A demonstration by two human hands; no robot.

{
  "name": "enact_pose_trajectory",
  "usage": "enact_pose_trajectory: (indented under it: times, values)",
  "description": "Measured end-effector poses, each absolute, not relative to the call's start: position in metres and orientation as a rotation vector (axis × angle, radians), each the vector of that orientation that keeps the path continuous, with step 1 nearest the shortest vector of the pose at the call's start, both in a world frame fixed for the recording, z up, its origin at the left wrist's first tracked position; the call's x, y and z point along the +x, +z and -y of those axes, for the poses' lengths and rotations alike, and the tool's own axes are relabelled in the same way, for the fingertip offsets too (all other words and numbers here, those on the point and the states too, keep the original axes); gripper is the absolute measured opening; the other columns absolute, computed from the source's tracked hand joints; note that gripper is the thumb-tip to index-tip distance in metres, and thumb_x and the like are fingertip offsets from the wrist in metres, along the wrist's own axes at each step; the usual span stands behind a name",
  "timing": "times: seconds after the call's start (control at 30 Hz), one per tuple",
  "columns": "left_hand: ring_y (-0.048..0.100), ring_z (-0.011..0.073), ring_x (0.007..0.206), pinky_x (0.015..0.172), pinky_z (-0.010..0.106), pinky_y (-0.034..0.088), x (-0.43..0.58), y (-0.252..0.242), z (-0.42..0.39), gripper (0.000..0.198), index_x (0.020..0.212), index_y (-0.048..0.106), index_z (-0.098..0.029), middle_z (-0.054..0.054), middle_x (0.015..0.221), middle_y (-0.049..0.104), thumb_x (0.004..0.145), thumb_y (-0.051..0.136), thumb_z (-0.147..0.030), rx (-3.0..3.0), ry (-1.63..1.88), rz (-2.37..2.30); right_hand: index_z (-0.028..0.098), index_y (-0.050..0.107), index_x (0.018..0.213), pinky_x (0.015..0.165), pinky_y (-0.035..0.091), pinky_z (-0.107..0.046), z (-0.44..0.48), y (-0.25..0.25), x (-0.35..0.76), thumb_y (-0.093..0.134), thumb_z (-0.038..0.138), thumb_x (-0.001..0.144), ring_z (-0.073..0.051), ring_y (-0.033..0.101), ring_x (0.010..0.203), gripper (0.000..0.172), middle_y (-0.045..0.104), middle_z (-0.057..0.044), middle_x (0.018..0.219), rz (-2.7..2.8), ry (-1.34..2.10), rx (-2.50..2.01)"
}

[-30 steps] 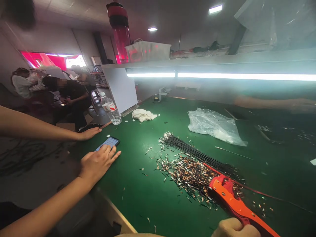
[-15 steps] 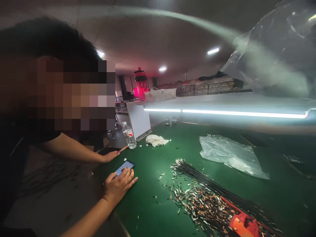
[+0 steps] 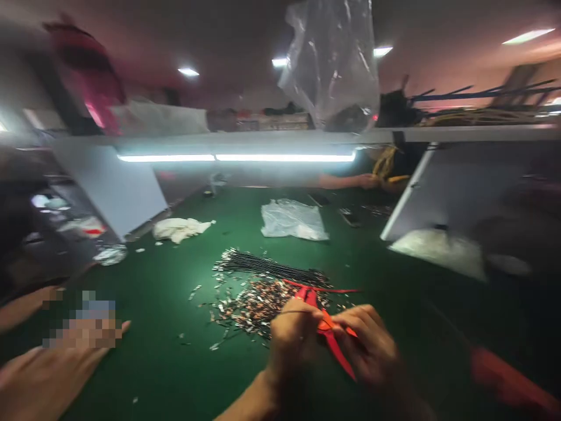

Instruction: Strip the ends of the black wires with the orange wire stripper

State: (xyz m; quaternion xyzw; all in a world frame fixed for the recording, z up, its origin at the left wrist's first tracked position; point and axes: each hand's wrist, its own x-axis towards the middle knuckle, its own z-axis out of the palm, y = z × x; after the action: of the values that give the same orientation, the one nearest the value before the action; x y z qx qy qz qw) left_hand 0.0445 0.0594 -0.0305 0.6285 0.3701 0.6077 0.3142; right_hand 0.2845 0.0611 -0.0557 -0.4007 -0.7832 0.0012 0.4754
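My hands meet low in the middle of the blurred view, over the green table (image 3: 184,374). My right hand (image 3: 370,348) is closed round the handles of an orange-red wire stripper (image 3: 328,327). Beside the tool's head, my left hand (image 3: 294,336) is pinched shut; a thin dark wire (image 3: 291,312) seems to run from it. Just beyond lie a pile of cut wire scraps (image 3: 249,304) and a bundle of black wires (image 3: 267,266).
A co-worker's hand (image 3: 48,368) rests at the lower left by a pixelated phone. A white cloth (image 3: 179,228), a clear plastic bag (image 3: 293,219) and a white divider panel (image 3: 412,193) stand farther back. Another person's arm (image 3: 346,181) reaches in under the lamp strip (image 3: 236,158).
The view has swung right and down. Both my hands now show together on the orange-red tool. The co-worker has slid to the left edge.
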Motion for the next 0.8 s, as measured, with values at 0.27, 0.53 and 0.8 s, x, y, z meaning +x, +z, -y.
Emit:
enact_pose_trajectory:
  times: [0.27, 0.53, 0.8]
  values:
    - [0.054, 0.0129, 0.056, 0.051, 0.025, 0.044, 0.089, -0.027, -0.083, 0.020, 0.082, 0.069, -0.021, -0.002, 0.065, 0.060, 0.089, 0.060, -0.038, 1.455, 1.668, -1.431, 0.022, 0.059, 0.087, 0.068, 0.049, -0.036, -0.065, -0.053, 0.291, 0.058, 0.036, 0.092, -0.023, 0.058, 0.078, 0.014, 0.063, -0.004, 0.083, 1.963, 0.118, -1.526]
    - [0.056, 0.0159, 0.071, 0.070, 0.032, 0.043, 0.086, -0.040, -0.091, 0.019, 0.084, 0.064, -0.021, -0.001, 0.074, 0.059, 0.094, 0.053, -0.032, 1.594, 1.845, -1.518, 0.011, 0.063, 0.110, 0.080, 0.052, -0.054, -0.050, -0.059, 0.278, 0.084, 0.044, 0.064, -0.037, 0.060, 0.095, 0.061, 0.064, -0.017, 0.107, 2.196, 0.154, -1.793]
    - [0.052, 0.0149, 0.073, 0.074, 0.033, 0.036, 0.093, -0.037, -0.080, 0.019, 0.083, 0.059, -0.022, -0.003, 0.071, 0.061, 0.097, 0.047, -0.021, 1.985, 1.932, -1.428, 0.013, 0.069, 0.100, 0.082, 0.053, -0.054, -0.064, -0.075, 0.301, 0.048, 0.049, 0.081, -0.037, 0.065, 0.089, 0.046, 0.069, -0.017, 0.098, 1.981, 0.309, -1.814]
